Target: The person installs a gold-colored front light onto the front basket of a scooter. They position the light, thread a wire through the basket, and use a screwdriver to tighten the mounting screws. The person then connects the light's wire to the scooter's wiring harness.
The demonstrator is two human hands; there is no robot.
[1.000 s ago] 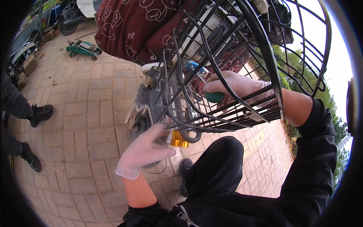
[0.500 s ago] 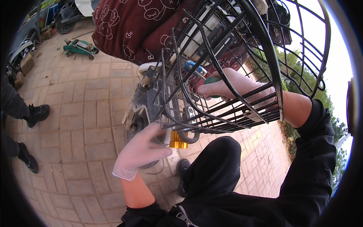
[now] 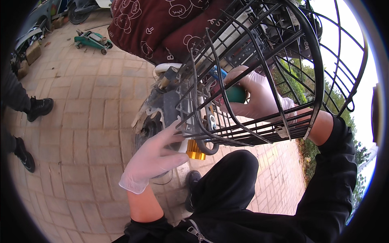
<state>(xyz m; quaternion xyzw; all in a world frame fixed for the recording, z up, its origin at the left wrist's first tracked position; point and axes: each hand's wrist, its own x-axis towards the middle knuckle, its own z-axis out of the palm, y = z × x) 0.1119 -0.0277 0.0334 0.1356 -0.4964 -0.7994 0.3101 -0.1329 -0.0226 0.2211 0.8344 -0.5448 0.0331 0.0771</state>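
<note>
A black wire basket (image 3: pixel 251 133) is mounted on the front of a two-wheeler, filling the upper right. My right hand (image 3: pixel 259 97), in a thin clear glove, reaches inside the basket and grips a tool with a green handle (image 3: pixel 236 95) and a blue part (image 3: pixel 216 73) against the basket's back wall. My left hand (image 3: pixel 156 156), also gloved, is outside and below the basket with fingers spread, fingertips touching the basket's lower left corner near a gold metal cylinder (image 3: pixel 195 150). A dark red patterned cloth (image 3: pixel 162 24) covers the vehicle behind the basket.
The front wheel and mudguard (image 3: pixel 148 121) sit over a brick-paved ground. A green floor jack (image 3: pixel 92 39) lies far back. A bystander's black shoes (image 3: pixel 39 107) stand at the left edge. My black-trousered knee (image 3: pixel 231 182) is under the basket.
My right hand has moved left and up inside the basket with the green-handled tool. My left hand has stayed by the basket's lower corner, fingers shifting slightly.
</note>
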